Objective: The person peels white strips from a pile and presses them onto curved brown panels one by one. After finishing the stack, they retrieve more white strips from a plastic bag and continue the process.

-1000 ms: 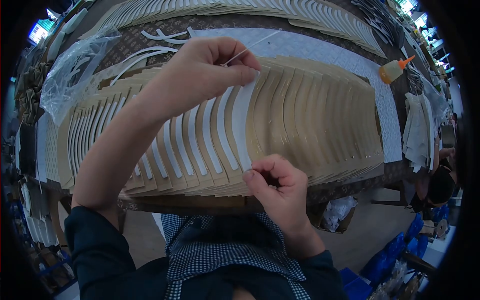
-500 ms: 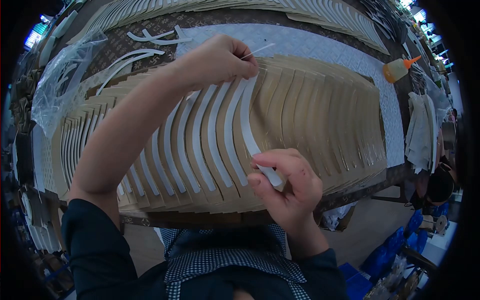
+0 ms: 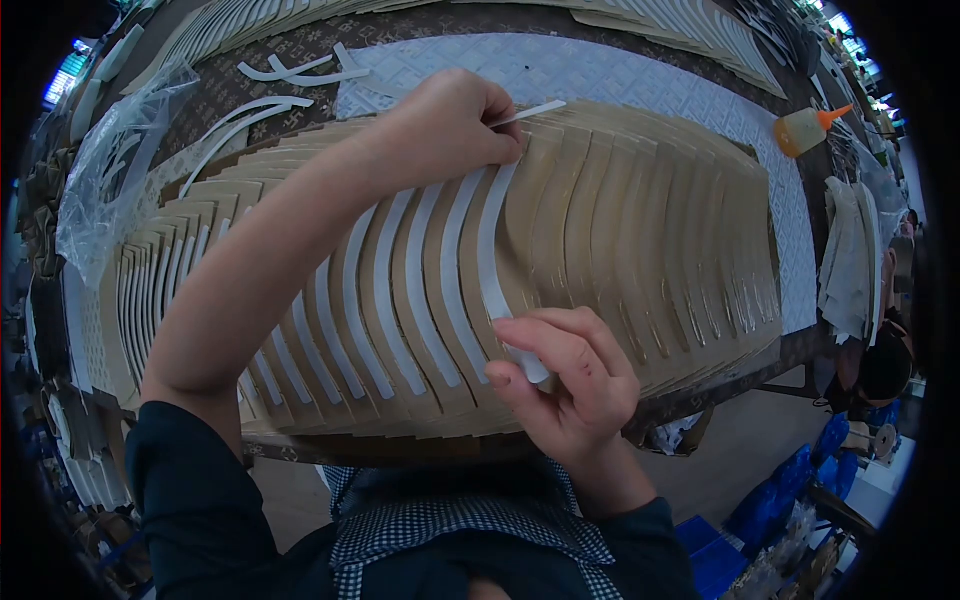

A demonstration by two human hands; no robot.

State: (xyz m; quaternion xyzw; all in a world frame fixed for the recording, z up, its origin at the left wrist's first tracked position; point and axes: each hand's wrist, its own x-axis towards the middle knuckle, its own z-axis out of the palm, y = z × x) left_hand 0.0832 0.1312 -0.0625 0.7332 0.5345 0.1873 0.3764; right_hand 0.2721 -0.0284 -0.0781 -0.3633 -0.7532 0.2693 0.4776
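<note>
A fanned row of overlapping tan curved pieces (image 3: 640,230) covers the table in front of me. Those on the left each carry a white curved strip. My left hand (image 3: 450,125) pinches the far end of the newest white strip (image 3: 490,255) and also holds a thin white stick that pokes out to the right. My right hand (image 3: 560,375) grips the near end of the same strip with thumb and fingers, pressing it against a tan piece. The tan pieces to the right of the strip are bare.
A glue bottle with an orange nozzle (image 3: 805,128) lies at the far right. Loose white strips (image 3: 290,72) and a clear plastic bag (image 3: 110,160) sit at the far left. Another fanned row (image 3: 640,20) runs along the back. A person (image 3: 885,370) works at the right.
The white strip was lifted at its near end by my right hand, then laid down along the tan piece. My left hand stayed at the far end.
</note>
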